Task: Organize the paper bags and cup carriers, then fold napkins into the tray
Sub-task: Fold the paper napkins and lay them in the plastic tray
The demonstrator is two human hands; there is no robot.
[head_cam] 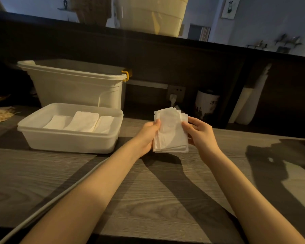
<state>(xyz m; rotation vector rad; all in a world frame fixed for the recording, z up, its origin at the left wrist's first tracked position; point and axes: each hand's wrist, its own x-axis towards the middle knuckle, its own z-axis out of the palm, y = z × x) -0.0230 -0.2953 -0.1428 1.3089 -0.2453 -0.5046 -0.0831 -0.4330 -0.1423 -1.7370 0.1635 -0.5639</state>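
— Head view: why are both hands on the napkins (171, 131)?

— Left hand (146, 136) pinches the stack's left edge with thumb on top; right hand (199, 132) curls round the right edge. Held between them just above the surface (148, 199), the stack can be squared, I judge, before it goes to the tray (69, 140).

— And the tray sits to the left for that reason?

— Likely: it is near the left hand, and three folded piles already lie side by side in it.

— How does the stack look?

— White, thin, several layers; upper corners fan out unevenly, lower edges nearly flush. A taller bin (74, 85) stands behind the tray.
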